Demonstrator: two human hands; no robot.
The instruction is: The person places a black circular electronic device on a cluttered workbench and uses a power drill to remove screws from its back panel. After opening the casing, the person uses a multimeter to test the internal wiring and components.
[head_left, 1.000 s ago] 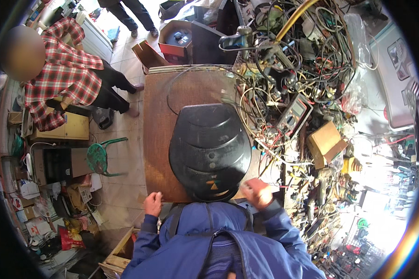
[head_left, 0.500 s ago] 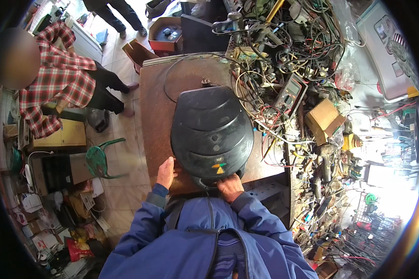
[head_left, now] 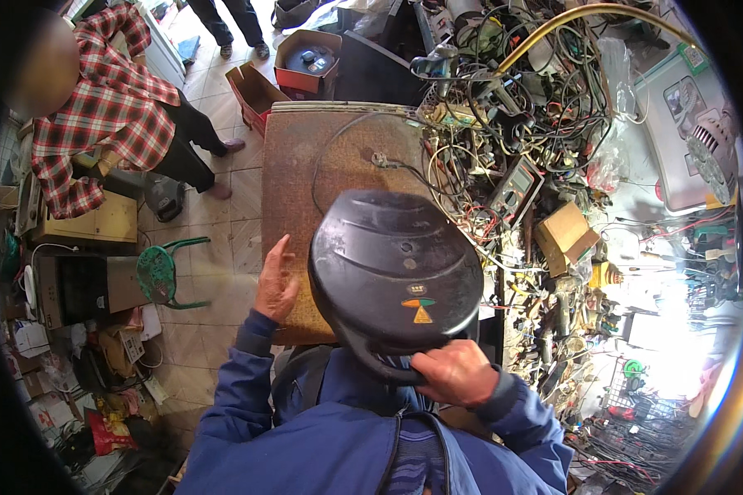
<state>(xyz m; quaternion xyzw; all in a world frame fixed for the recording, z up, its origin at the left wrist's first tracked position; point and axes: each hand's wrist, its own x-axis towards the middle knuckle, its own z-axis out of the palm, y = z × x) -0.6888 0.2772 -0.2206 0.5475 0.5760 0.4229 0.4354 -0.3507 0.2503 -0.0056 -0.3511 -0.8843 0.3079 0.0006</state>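
While right hand (head_left: 456, 373) grips black case (head_left: 392, 268), multimeter (head_left: 516, 191) nearby, heaped cables (head_left: 557, 103)

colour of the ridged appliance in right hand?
The ridged appliance is black; best seen in the head view, the only one.

1 green stool (head_left: 156, 276) — multimeter (head_left: 515, 191) — cardboard box (head_left: 563, 238)

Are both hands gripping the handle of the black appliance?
No, only the right hand grips the handle; the left hand is open beside the black appliance.
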